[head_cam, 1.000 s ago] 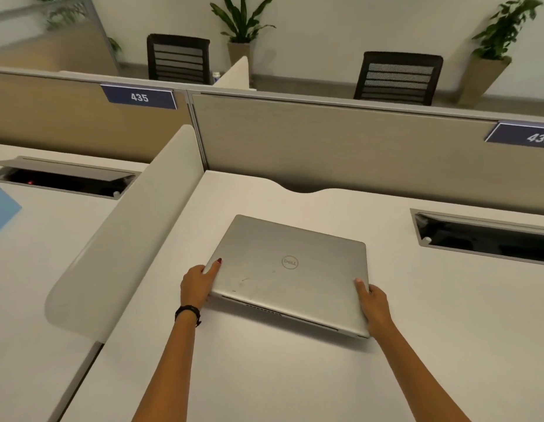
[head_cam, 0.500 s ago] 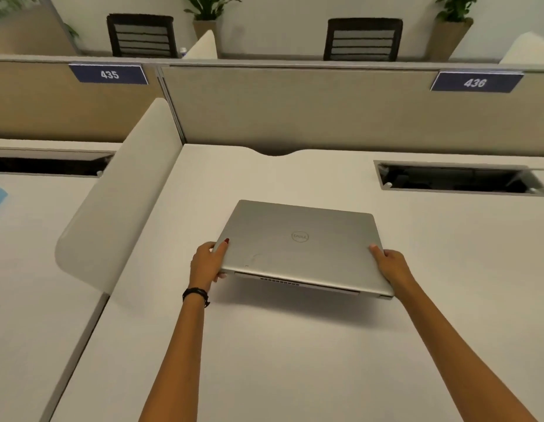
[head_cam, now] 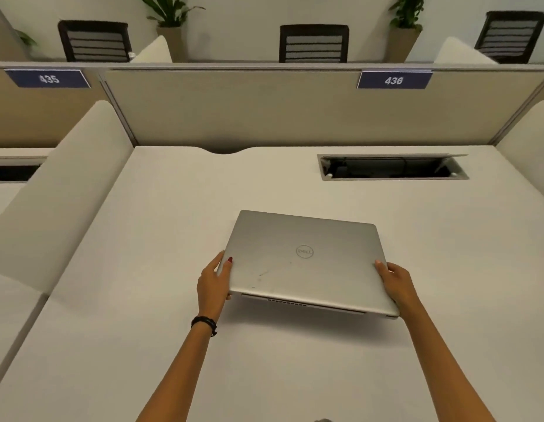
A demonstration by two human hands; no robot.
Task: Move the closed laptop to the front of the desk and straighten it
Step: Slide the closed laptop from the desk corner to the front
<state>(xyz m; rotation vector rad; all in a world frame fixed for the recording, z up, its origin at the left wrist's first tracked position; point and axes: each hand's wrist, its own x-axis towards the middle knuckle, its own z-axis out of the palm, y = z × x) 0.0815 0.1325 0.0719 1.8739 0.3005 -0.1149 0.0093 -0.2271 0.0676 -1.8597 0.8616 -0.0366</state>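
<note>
Left hand (head_cam: 214, 280) clamped on the left edge of the laptop (head_cam: 304, 263), thumb on the lid, fingers tucked under. Right hand (head_cam: 394, 283) gripping the right edge the same way, thumb up top near the corner. Lid shut, logo facing up. Near edge lifted clear of the desk (head_cam: 143, 345), vent slots showing underneath and a shadow cast on the surface below; far edge low, hard to tell whether touching the desk or not. Held about mid-desk, well short of the front edge.

Now the key relation: long axis running left to right between the two hands, but skewed, with the right near corner lower in frame and closer to the body than the left. Both hands level with the laptop's near half, so reach roughly even on each side. Judging from that: pull straight back toward the body, left side drawn in a touch more to square it with the desk edge. Cable slot (head_cam: 392, 167) well apart, back right. Partition (head_cam: 264, 108) behind, far off.
</note>
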